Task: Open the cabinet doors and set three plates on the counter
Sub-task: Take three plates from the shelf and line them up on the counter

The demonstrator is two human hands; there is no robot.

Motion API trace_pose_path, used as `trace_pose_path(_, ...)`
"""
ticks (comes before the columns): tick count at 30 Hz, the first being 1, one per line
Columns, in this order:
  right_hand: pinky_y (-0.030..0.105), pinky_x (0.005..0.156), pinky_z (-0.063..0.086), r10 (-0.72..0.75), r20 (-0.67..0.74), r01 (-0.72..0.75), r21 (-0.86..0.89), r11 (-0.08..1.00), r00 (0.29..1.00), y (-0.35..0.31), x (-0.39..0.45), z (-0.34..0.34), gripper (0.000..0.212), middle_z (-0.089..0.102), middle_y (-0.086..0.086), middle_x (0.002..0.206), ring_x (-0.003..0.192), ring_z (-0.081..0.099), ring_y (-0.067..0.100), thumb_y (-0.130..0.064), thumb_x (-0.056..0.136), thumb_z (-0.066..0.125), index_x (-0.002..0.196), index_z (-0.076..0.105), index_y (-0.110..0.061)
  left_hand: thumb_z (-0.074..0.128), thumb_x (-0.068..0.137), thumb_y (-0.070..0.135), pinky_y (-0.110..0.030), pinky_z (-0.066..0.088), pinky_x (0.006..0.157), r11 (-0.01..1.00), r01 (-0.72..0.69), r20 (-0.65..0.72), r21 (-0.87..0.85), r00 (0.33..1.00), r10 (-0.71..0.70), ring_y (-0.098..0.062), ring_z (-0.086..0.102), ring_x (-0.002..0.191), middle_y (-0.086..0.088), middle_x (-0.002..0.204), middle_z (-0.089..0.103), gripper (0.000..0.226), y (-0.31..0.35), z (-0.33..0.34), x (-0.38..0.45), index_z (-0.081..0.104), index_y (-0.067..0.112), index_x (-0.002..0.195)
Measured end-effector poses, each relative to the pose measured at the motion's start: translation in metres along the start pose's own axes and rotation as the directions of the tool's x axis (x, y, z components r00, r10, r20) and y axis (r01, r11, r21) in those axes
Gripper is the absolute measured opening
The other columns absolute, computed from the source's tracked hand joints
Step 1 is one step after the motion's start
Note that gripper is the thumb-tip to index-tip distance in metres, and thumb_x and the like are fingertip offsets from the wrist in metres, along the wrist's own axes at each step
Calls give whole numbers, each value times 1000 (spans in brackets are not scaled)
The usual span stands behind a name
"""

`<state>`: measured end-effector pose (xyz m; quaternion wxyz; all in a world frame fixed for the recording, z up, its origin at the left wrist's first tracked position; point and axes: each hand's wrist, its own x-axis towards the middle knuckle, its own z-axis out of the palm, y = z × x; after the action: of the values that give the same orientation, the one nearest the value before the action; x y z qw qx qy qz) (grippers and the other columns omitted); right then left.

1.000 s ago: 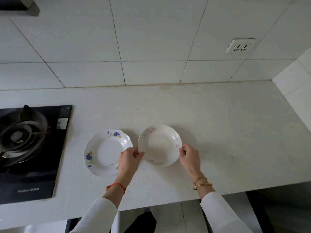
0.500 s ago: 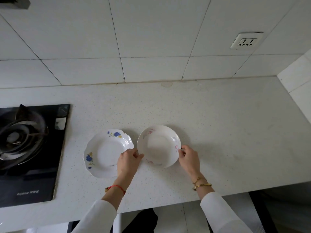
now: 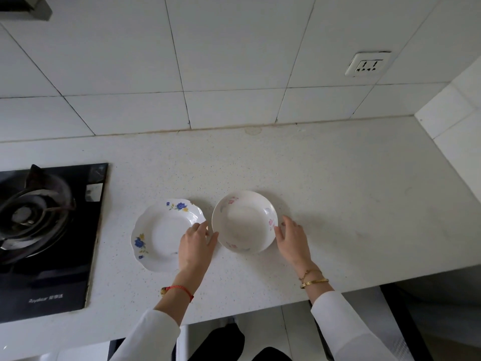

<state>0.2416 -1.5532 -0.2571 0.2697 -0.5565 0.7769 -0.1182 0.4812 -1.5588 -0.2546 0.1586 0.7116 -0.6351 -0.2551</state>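
Note:
Two plates lie flat on the speckled white counter (image 3: 338,194). The left plate (image 3: 158,235) has a scalloped rim with blue and yellow flowers. The right plate (image 3: 243,221) is round with faint pink flowers. My left hand (image 3: 196,243) rests between them, covering the blue-flowered plate's right edge, fingertips just off the pink plate's left rim. My right hand (image 3: 292,238) lies at the pink plate's right rim, fingers loose and apart. Neither hand grips anything. No third plate and no cabinet door is in view.
A black gas hob (image 3: 44,230) with a burner fills the counter's left end. Tiled wall runs behind, with a socket (image 3: 367,64) at upper right. A side wall (image 3: 458,131) closes the right end. The counter's front edge runs just below my wrists.
Both hands pinched the pink-flowered plate's rim before; now the fingers have come off it and spread, and the plate rests on the counter. The blue-flowered plate has not moved.

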Motion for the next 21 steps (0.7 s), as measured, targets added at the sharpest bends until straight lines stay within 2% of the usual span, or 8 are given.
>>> trace_pose_path(2,44,108,39,-23,-33,21,-53,998,999,0,-4,-7,53,49,11,143,135,38,30,-33,99,47,145,36,-9,63,88,31,-38,47,87,996,-59,-39,62,997,61,-27,59,102,-5,107,66,39,-1,-5,0,61,12,123)
trace_pose_path(4,43,109,36,-65,-72,59,-77,995,995,-1,-9,-14,54,44,10,147,139,33,28,-33,98,48,146,35,-10,66,86,30,-42,45,94,983,-139,-88,119,985,150,-29,54,117,-7,120,64,46,0,-12,-1,58,11,128)
trace_pose_path(6,42,110,35,-111,-109,102,-85,991,988,-4,-15,-23,53,42,9,148,140,31,27,-31,98,48,146,35,-10,67,85,29,-45,43,100,965,-210,-123,155,965,230,-30,51,125,-7,126,62,49,1,-18,-3,56,10,130)
trace_pose_path(11,43,112,33,-185,-190,175,-72,982,964,-9,-35,-46,52,43,8,147,142,30,26,-29,99,48,146,35,-11,66,87,28,-45,38,109,932,-309,-180,189,922,342,-29,49,130,-8,133,59,50,10,-33,-17,54,10,133)
trace_pose_path(21,43,117,29,-330,-286,323,-71,944,900,14,-98,-85,50,40,6,150,145,25,26,-30,100,44,146,35,-13,62,89,22,-48,34,113,923,-345,-279,169,882,381,-27,47,133,-7,136,57,45,44,-44,-93,54,12,133)
